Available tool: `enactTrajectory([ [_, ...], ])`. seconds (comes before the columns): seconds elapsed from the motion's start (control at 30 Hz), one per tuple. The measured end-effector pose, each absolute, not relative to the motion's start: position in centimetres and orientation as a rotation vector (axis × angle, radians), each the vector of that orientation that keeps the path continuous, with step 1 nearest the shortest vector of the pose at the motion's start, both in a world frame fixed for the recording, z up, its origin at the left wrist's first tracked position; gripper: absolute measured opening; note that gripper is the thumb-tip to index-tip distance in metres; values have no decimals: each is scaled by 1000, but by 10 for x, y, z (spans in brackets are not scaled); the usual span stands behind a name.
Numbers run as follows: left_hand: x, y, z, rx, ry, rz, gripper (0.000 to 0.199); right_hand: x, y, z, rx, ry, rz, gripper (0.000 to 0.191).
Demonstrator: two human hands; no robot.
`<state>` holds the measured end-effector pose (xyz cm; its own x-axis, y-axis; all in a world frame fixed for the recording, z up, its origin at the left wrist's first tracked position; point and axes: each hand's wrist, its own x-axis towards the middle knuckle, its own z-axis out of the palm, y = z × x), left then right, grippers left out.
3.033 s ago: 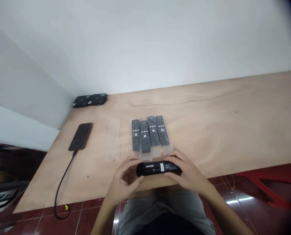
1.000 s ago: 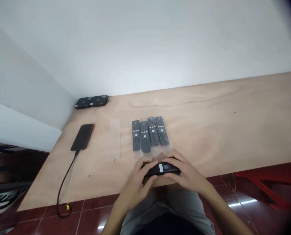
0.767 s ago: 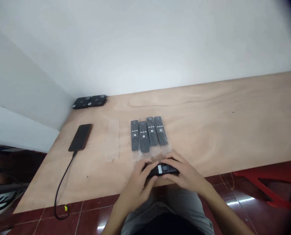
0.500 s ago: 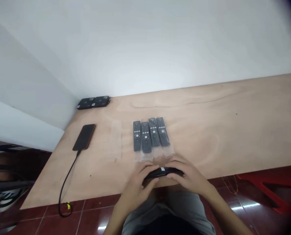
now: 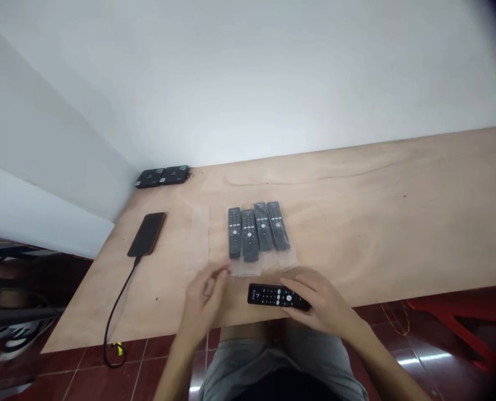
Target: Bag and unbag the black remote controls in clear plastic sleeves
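My right hand (image 5: 320, 301) is closed round one end of a black remote control (image 5: 268, 295), held sideways near the table's front edge with its buttons facing up. My left hand (image 5: 204, 292), a little blurred, is off to the left of that remote, its fingers loosely curled and apart with nothing visible in them. Just beyond it lies a flat clear plastic sleeve (image 5: 200, 236). Several more remotes (image 5: 250, 236) lie side by side in clear sleeves ahead of my hands, buttons up.
A phone (image 5: 146, 234) lies at the left with a black cable (image 5: 116, 312) hanging over the front edge. Two flat black boxes (image 5: 175, 175) sit in the back left corner against the wall. A red plastic stool (image 5: 452, 323) stands on the floor at the right.
My left hand has let go of the held remote and moved left toward the loose sleeve. The remote has turned in my right hand, so its button face now shows.
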<state>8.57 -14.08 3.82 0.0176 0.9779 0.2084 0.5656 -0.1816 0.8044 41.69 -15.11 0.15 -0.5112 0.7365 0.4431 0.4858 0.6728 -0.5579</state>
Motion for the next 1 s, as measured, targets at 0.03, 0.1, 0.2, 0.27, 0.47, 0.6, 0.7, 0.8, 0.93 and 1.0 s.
enactTrajectory([
  [0.03,68,-132,37,1882,1657,1092,25,419,-151,2,-934,-2190,509,59],
  [0.1,34,-118,32,2113,1740,1007,31,422,-149,5,-942,-2151,557,59],
  [0.2,3,-112,20,2290,1719,840,29,425,-148,9,-983,-2127,595,52],
  [0.27,0,-119,12,2315,1734,815,24,427,-147,11,-1011,-2135,617,50],
  [0.47,36,-157,14,2249,1771,840,17,435,-146,17,-1053,-2149,735,45],
  [0.6,72,-178,22,2153,1711,738,17,439,-145,18,-1048,-2125,766,50],
  [0.7,99,-190,25,2085,1647,697,18,442,-145,19,-1039,-2138,831,47],
  [0.8,123,-195,29,1985,1594,720,19,446,-147,20,-1051,-2133,873,47],
  [0.93,149,-190,33,1765,1547,804,18,453,-148,22,-1040,-2115,922,48],
  [1.0,157,-185,33,1655,1529,834,17,455,-147,23,-1023,-2120,939,50],
])
